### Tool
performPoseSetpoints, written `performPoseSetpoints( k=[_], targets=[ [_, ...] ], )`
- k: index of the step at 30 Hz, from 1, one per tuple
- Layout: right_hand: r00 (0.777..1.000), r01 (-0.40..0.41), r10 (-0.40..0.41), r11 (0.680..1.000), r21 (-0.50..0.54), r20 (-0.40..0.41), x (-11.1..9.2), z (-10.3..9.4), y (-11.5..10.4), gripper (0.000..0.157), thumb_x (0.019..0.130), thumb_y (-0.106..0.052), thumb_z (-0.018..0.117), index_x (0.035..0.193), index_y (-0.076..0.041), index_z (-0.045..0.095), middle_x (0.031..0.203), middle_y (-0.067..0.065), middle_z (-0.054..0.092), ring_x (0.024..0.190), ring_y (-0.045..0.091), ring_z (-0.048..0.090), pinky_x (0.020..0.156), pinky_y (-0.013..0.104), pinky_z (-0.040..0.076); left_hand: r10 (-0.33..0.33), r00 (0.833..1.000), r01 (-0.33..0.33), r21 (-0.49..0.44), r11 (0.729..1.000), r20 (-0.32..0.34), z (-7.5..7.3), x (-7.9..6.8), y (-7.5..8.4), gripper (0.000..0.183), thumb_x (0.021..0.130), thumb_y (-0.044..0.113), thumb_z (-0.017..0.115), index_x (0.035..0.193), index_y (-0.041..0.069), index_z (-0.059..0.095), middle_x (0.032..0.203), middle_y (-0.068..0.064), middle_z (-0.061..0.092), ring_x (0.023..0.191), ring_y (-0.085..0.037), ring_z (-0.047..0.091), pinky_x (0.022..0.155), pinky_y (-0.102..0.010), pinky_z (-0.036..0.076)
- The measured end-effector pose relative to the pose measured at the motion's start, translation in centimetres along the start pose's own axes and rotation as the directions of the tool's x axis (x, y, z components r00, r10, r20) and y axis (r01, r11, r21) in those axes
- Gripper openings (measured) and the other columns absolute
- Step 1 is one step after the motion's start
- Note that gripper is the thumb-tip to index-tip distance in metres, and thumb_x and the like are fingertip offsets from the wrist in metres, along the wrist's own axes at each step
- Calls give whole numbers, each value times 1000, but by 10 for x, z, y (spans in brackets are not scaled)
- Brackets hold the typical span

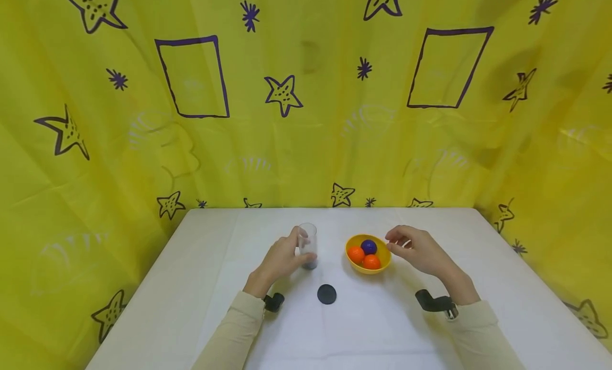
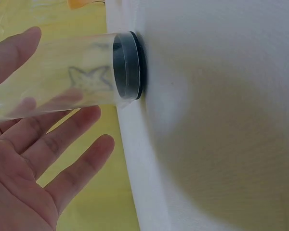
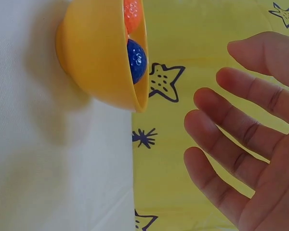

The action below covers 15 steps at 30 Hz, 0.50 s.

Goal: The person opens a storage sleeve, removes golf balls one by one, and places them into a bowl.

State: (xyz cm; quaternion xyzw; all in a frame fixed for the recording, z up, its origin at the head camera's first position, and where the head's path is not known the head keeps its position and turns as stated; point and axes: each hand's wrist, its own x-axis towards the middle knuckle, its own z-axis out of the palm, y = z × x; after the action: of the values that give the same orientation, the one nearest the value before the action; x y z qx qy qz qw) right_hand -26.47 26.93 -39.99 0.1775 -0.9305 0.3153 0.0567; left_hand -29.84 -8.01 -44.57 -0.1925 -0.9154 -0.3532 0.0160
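Observation:
A clear plastic tube [image 1: 308, 242] with a black base stands upright on the table. My left hand [image 1: 285, 256] holds it between the thumb and the fingers behind. In the left wrist view the tube [image 2: 86, 72] looks empty; its black base [image 2: 130, 65] meets the cloth, while the lower fingers [image 2: 82, 166] stick out apart from it. A yellow bowl [image 1: 367, 270] holds two orange balls [image 1: 356, 254] and a dark blue ball [image 1: 368, 247]. Beside the bowl's right rim hovers my right hand [image 1: 418, 249], holding nothing, its fingers [image 3: 221, 130] relaxed and spread.
A black round disc [image 1: 327, 294] lies flat on the white table [image 1: 201, 285], in front of the tube and the bowl. Behind the table's far edge hangs a yellow curtain [image 1: 325, 142] with drawn stars and rectangles.

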Motion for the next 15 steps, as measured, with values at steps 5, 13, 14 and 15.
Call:
performPoseSetpoints(
  k=[5, 13, 14, 15],
  targets=[
    [1000, -15, 15, 1000, -8, 2, 0, -1, 1, 19, 97, -15, 69, 113, -4, 69, 103, 4, 71, 94, 19, 61, 81, 24, 52, 2, 1000, -2, 1, 1000, -8, 2, 0, -5, 48, 92, 36, 77, 126, 14, 51, 114, -12, 72, 100, -27, 68, 85, -42, 53],
    [1000, -27, 27, 1000, -9, -12, -2, -3, 3, 20, 97, -17, 69, 113, -6, 69, 104, 3, 71, 94, 18, 61, 81, 24, 52, -11, 1000, 11, -4, 1000, 4, 4, 1, -5, 47, 92, 35, 77, 125, 16, 50, 114, -9, 70, 104, -27, 67, 87, -43, 54],
    [1000, -27, 27, 1000, -10, -14, -2, -3, 3, 19, 97, -17, 70, 113, -6, 69, 104, 3, 71, 94, 18, 61, 81, 24, 52, -15, 1000, 15, -6, 1000, 6, 3, 1, -4, 47, 92, 35, 77, 125, 16, 50, 114, -9, 70, 104, -27, 67, 87, -44, 54],
    [1000, -26, 26, 1000, -11, -17, -2, -3, 3, 18, 97, -17, 70, 112, -7, 69, 104, 3, 71, 94, 18, 61, 81, 25, 52, -20, 1000, 20, -5, 1000, 8, 3, 1, -4, 48, 92, 35, 78, 126, 15, 50, 114, -10, 70, 104, -28, 67, 88, -44, 54]
  ],
)
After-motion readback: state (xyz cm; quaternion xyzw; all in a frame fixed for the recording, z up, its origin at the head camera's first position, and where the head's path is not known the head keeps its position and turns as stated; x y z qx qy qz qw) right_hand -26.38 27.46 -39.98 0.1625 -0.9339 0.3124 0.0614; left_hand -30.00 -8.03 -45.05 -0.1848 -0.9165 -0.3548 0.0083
